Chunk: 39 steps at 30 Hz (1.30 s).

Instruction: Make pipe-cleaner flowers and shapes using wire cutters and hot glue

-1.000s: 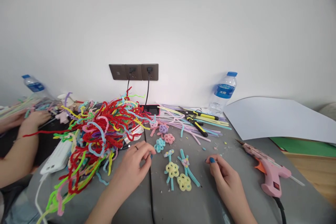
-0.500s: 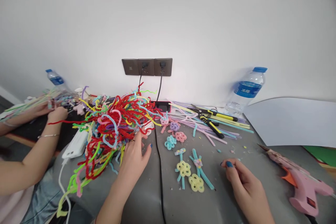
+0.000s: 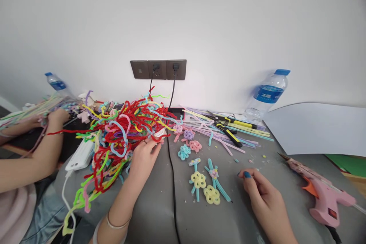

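"Grey table (image 3: 154,213) beneath; what is nearest?"

"The right hand (image 3: 260,190): loosely curled, thumb by forefinger, nothing seen in it. Left of it lie two yellow flowers (image 3: 212,195), already looped, the farther one over blue strips (image 3: 197,197)."

"And the left hand (image 3: 145,156)?"

"Its fingers narrow at the right edge of the pile (image 3: 128,126); whether they hold a piece, one cannot tell."

"How far along?"

"Partway, it seems. Beyond the yellow ones, blue (image 3: 183,152), pink (image 3: 195,146) and purple (image 3: 188,134) flowers are shaped too; the pile is a tangle, and the pale strips (image 3: 197,129) behind look mostly unworked."

"Room to move?"

"Some. Grey surface shows between flowers and right hand. The cord (image 3: 172,167) runs between left hand and flowers and could snag; the gun (image 3: 326,198) bounds the right side. Farther back, pliers (image 3: 230,135) lie on strips, paper (image 3: 317,129) spreads rightward, and a bottle (image 3: 268,93) stands by the wall (image 3: 223,26)."
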Available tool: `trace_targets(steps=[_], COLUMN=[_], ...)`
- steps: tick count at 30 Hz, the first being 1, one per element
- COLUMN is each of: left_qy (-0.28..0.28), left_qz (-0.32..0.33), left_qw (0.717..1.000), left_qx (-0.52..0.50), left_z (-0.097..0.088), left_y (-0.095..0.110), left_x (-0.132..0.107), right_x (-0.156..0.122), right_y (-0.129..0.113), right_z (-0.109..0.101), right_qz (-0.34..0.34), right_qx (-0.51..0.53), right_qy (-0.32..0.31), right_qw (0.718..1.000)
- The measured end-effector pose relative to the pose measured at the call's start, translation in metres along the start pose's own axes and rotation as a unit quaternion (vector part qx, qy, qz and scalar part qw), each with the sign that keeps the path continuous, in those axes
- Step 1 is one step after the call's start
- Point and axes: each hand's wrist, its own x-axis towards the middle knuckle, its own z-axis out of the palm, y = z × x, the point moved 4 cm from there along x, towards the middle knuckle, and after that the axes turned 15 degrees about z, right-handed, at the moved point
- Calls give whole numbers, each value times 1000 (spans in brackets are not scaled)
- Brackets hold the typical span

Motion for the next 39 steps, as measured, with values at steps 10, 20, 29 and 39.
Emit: trace_targets(steps=[10, 20, 29, 39], left_qy=[24, -31, 20, -23], left_qz=[94, 117, 103, 132], left_qw=[991, 992, 993, 988], left_qx=[-87, -33, -53, -72], left_z=[2, 16, 8, 3], left_y=[4, -11, -24, -32], left_x=[34, 40, 41, 40], right_x=[-2, -2, -2, 43], right_y=[-10, -5, -20, -76], right_z=[-2, -1, 3, -19], right_qz=[-15, 11, -8, -57], right_qx=[-16, -5, -2, -95], right_qy=[12, -14, -18, 61], right_qw=[1000, 1000, 1000, 992])
